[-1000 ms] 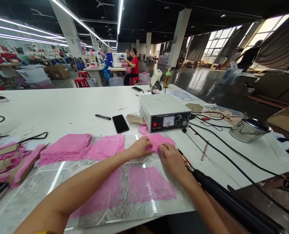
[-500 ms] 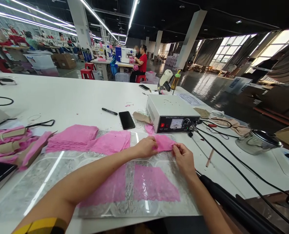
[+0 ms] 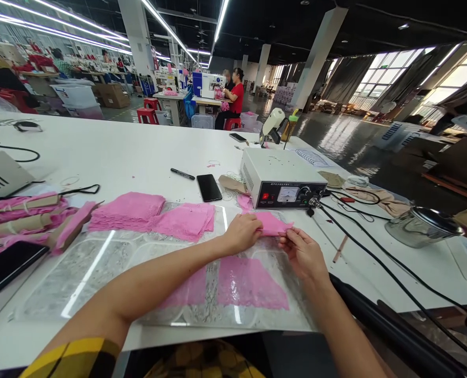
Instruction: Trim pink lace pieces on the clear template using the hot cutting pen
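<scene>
My left hand [image 3: 243, 232] and my right hand [image 3: 303, 252] both pinch one pink lace piece [image 3: 271, 223], held between them just above a clear plastic sheet [image 3: 99, 262] on the white table [image 3: 131, 157]. The left fingers are closed on its left edge, the right fingers on its right edge. Under the sheet lies another pink lace piece [image 3: 249, 281]. Stacks of pink lace [image 3: 126, 211] sit to the left of my hands, a second stack [image 3: 184, 220] beside them.
A white control box [image 3: 282, 178] with a meter stands just behind my hands, black cables [image 3: 375, 252] running right. A phone [image 3: 209, 187], a pen [image 3: 182, 174], a metal pot [image 3: 420, 226] and bundled pink lace [image 3: 24, 226] lie about. People work at sewing tables far behind.
Both hands have lifted the pink lace piece slightly and drawn it nearer; the right hand has shifted from lying on it to pinching its right edge. The camera has tilted down.
</scene>
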`<state>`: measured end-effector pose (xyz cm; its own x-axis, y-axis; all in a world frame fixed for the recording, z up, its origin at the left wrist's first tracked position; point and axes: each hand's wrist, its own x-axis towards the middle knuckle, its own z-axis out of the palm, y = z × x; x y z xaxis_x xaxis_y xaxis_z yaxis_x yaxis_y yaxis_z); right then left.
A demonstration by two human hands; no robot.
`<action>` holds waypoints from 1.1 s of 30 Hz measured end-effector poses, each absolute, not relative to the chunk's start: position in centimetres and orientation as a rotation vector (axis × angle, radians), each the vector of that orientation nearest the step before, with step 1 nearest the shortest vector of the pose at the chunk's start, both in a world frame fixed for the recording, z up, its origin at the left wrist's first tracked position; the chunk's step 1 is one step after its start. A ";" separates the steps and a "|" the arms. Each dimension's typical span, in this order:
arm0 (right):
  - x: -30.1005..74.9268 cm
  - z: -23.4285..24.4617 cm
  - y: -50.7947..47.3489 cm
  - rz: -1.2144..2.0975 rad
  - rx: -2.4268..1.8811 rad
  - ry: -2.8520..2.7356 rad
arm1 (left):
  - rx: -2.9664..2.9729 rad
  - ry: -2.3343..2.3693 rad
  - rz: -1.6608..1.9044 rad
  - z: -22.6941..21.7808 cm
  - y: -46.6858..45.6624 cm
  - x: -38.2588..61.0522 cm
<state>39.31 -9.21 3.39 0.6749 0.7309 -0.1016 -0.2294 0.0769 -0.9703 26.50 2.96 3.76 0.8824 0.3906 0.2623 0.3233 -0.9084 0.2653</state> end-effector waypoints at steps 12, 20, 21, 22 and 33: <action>34.9 3.0 -16.7 1.288 -1.548 -0.621 | 3.023 0.230 0.467 3.3 -2.3 15.8; 35.6 3.4 -18.2 0.978 -1.754 -1.014 | 3.116 0.120 0.478 2.6 -3.4 15.3; 35.4 3.5 -18.4 0.877 -1.749 -1.108 | 3.119 0.111 0.487 2.7 -3.5 15.3; 35.2 3.5 -18.5 0.785 -1.740 -1.210 | 3.120 0.102 0.502 2.7 -3.6 15.3; 32.5 2.2 -16.6 0.265 -1.595 -1.810 | 2.903 0.244 0.447 2.7 -4.2 14.9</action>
<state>32.46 -16.61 2.15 0.0031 0.9319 0.3627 0.7887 0.2207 -0.5738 14.88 -4.19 2.74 0.9407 0.1911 0.2802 0.1324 -0.9675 0.2154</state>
